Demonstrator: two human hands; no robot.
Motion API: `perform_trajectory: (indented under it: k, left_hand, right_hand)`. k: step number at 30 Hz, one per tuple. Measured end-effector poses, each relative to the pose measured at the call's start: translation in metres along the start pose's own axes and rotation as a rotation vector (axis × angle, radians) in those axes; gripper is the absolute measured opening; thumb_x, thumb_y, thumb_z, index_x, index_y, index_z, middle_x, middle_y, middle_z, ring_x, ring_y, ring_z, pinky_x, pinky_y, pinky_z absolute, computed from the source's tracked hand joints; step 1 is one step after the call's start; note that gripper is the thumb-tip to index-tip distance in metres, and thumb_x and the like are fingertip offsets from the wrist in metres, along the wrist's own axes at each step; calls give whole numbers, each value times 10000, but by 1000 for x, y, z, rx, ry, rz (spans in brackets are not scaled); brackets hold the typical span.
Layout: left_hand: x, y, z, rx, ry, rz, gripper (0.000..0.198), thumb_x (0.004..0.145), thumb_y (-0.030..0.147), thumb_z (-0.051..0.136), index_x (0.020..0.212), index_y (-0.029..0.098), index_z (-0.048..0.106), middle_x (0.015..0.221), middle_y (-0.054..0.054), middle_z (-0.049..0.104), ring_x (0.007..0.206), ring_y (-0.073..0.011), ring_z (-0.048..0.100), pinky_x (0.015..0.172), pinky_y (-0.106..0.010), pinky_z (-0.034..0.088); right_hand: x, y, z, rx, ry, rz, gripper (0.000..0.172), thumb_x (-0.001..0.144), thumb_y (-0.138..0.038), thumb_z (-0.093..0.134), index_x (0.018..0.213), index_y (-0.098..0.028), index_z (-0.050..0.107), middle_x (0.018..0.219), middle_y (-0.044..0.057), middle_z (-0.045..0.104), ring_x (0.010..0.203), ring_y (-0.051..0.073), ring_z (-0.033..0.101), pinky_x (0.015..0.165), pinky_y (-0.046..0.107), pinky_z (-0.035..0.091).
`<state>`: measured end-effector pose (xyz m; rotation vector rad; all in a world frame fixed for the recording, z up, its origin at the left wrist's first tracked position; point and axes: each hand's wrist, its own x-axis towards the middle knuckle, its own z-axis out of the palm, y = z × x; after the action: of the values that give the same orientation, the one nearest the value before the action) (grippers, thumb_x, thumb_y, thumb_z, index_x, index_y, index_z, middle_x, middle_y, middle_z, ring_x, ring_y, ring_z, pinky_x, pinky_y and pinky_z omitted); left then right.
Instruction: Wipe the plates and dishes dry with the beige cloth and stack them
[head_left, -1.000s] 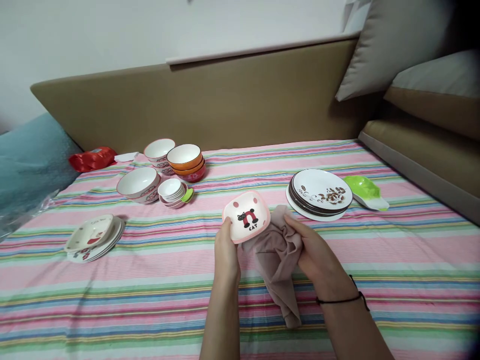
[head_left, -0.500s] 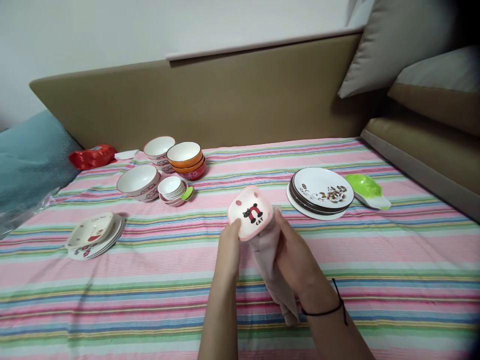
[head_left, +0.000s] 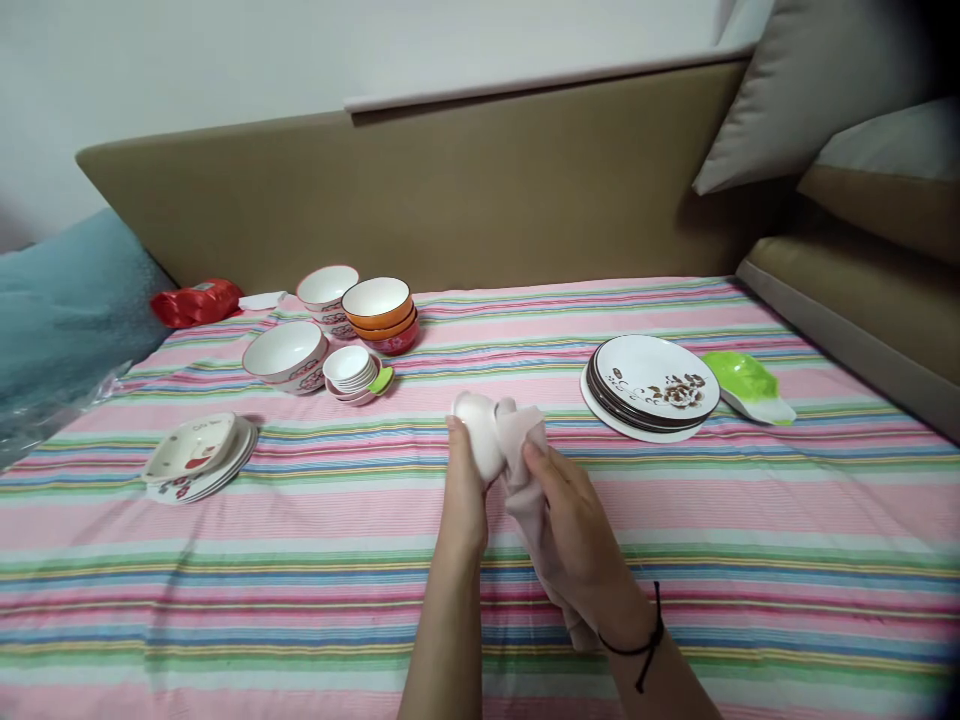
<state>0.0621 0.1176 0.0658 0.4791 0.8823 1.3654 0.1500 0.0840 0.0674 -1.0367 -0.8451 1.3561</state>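
My left hand grips a small pink-rimmed dish, now tipped on edge so its pale underside faces me. My right hand, with a black band on the wrist, holds a beige cloth pressed against the dish's right side; the cloth's tail hangs below my palm. Both hands hover over the striped bedsheet near its middle.
A stack of flower-patterned plates and a green dish lie right of my hands. Far left stand several bowls, orange bowls, small saucers and a plate stack. A red packet lies by the tan headboard.
The dish has turned from face-up, showing its cat picture, to on edge with the picture hidden. My right hand has closed in with the cloth bunched tight against it.
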Motion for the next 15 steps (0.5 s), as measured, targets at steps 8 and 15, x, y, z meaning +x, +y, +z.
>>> perform_trajectory:
  k: [8,15]
  left_hand:
    - [-2,9,4,-231,-66,-45,607,907,598,398,1140,100,656,1056,-125,700,1098,-273,609,976,-336,466]
    - [1,3,-2,-121,-54,-69,644,871,662,404,1138,137,665,1089,-101,695,1167,-273,564,1031,-338,417]
  right_hand:
    - [2,1,7,-683,-134,-524,438,960,-302,404,1392,-231,411,1400,86,475,1329,253,380,1096,456,302]
    - [-1,5,6,-670,-175,-516,414,973,-295,348,1373,-234,439,1365,91,523,1262,265,475,1030,453,397]
